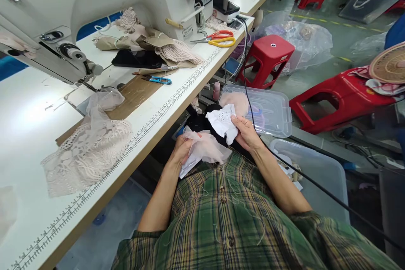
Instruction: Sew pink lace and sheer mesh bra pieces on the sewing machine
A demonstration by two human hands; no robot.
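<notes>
My left hand (180, 150) grips a sheer pale pink fabric piece (207, 148) over my lap, below the table edge. My right hand (247, 133) holds a white eyelet lace piece (223, 121) just to the right of it. The two pieces touch between my hands. Behind them a clear plastic box lid (272, 109) carries a pink fabric pad (236, 100). On the white sewing table (28, 135) a beige lace piece (88, 152) lies under the sewing machine (95, 4) head.
Blue thread snips (158, 79), a black phone (136, 58), fabric scraps (158, 44) and orange-yellow scissors (220, 39) lie on the table. A black cable (249, 105) crosses my lap. Red stools (265, 57) and a clear bin (319, 173) stand on the right.
</notes>
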